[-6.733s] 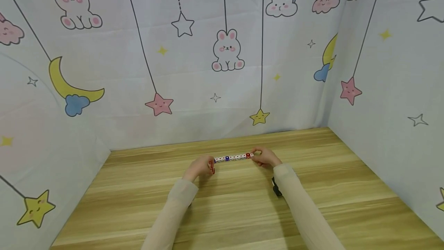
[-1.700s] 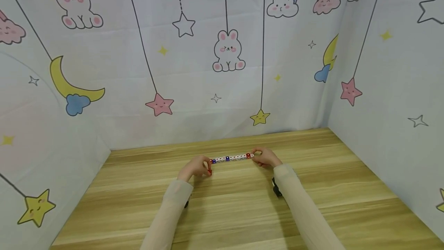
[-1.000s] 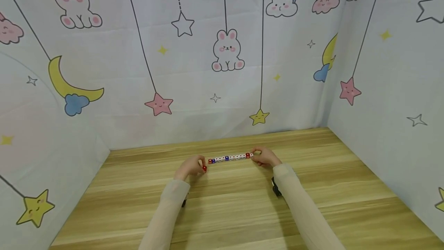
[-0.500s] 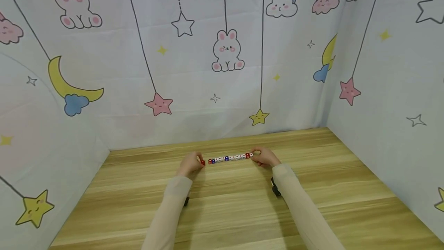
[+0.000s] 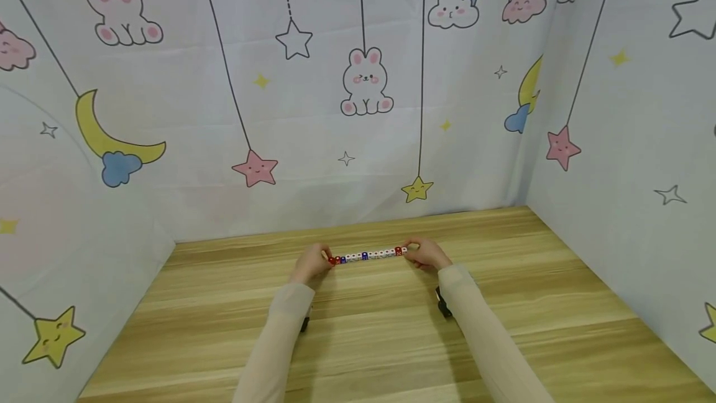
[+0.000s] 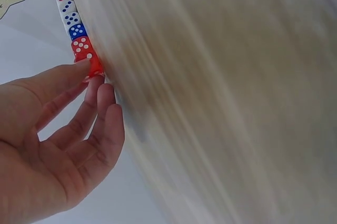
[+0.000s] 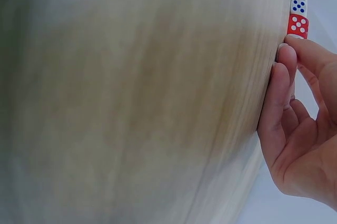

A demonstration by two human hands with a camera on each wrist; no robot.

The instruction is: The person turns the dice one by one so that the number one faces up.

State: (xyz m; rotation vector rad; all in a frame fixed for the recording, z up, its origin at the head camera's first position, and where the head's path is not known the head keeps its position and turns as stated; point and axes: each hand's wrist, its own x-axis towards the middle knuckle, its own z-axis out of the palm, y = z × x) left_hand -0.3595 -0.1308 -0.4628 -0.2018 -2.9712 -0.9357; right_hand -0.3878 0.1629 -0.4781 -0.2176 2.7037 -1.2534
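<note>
A row of small dice (image 5: 370, 255), mostly white with some blue and red, runs left to right on the tabletop between both hands. My left hand (image 5: 311, 262) pinches a red die (image 6: 96, 68) between thumb and fingers at the row's left end. That die touches another red die (image 6: 81, 45), with a blue die (image 6: 77, 30) beyond it. At the right end, my right hand (image 5: 427, 254) holds the last, white die (image 5: 404, 250) between thumb and fingers, partly hidden by them. A red die (image 7: 298, 25) sits just inside it.
The wood-grain table (image 5: 369, 334) lies under both forearms. A white curtain (image 5: 313, 123) printed with rabbits and stars rises behind the table's far edge, and similar fabric closes off both sides. A dark wrist device (image 5: 444, 302) shows under the right sleeve.
My left hand drew away leftward from the row with a red die, turned it upward, then brought it against the row's left end. My right hand has stayed in place.
</note>
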